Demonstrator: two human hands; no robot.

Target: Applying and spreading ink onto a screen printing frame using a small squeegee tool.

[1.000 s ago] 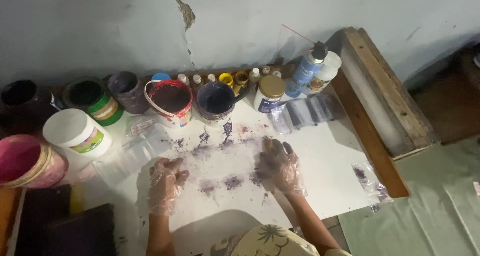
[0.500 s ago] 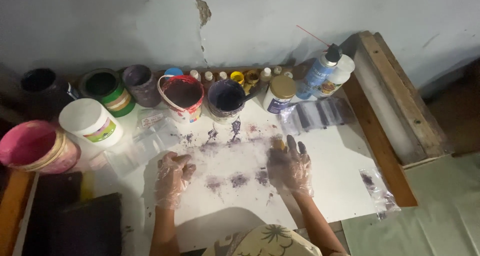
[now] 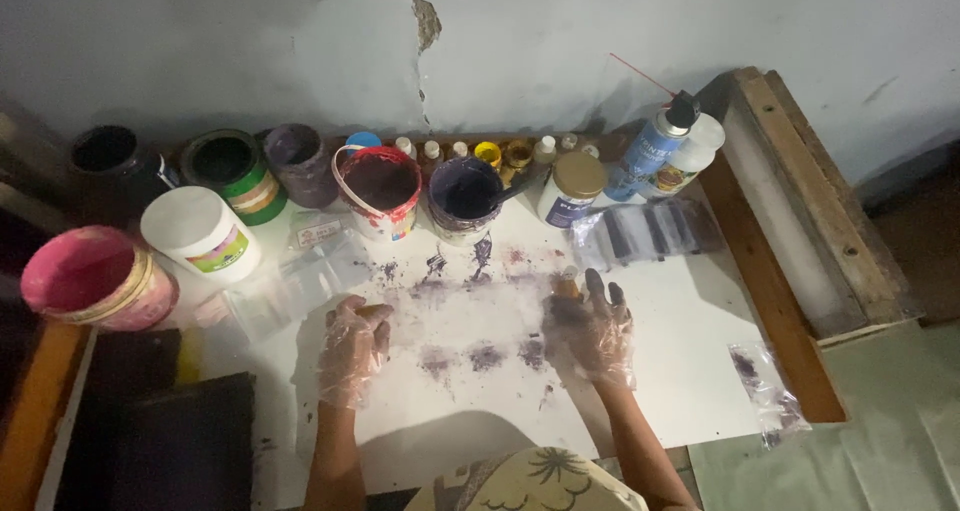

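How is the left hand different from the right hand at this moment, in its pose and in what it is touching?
The left hand is curled, almost a loose fist; the right hand is spread with fingers stretched out. The left hand rests on a cleaner part of the white sheet, while the right hand lies at the purple stains and touches a small bottle. The right glove looks more stained with dark paint. Both wear thin clear plastic gloves.

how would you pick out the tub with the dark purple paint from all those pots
Start at the cracked wall and follow the crack down to the row of pots along the white board. The purple paint tub stands just right of the red-rimmed bucket. It alone has a dark stirring tool leaning out of it.
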